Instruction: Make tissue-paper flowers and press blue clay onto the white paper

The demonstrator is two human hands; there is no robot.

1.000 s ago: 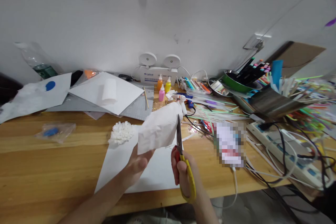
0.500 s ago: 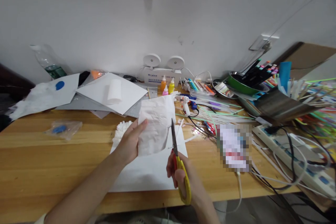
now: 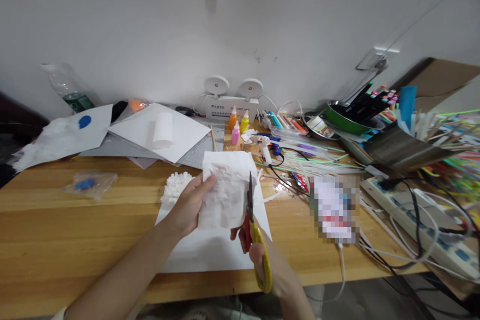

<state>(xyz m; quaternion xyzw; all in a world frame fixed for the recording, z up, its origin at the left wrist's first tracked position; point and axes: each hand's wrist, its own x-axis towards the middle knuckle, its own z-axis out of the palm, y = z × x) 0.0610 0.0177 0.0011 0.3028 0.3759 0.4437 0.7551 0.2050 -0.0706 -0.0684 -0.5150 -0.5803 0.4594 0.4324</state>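
My left hand [image 3: 193,202] pinches the left edge of a crinkled white sheet of tissue paper [image 3: 227,192], thumb on top. The sheet is held above a flat white sheet [image 3: 202,255] on the table. In my right hand [image 3: 255,252] are scissors [image 3: 258,245] with yellow and red handles, fingers through the loops. Their blades point away from me and lie at the right edge of the tissue paper. How far the blades are apart is hard to make out. A heap of small white paper pieces [image 3: 176,186] sits just beyond my left wrist.
A glue gun [image 3: 265,150] and small paint bottles [image 3: 235,132] stand behind the paper. At right are a power strip [image 3: 420,230], cables and a pixelated object [image 3: 333,210]. A plastic bag [image 3: 90,185] lies at left, near a white roll [image 3: 163,130] on stacked sheets.
The tissue paper has come down and nearer to me, uncovering the pink bottle. The scissors' blades have turned more upright along its right edge, and the red handle shows more.
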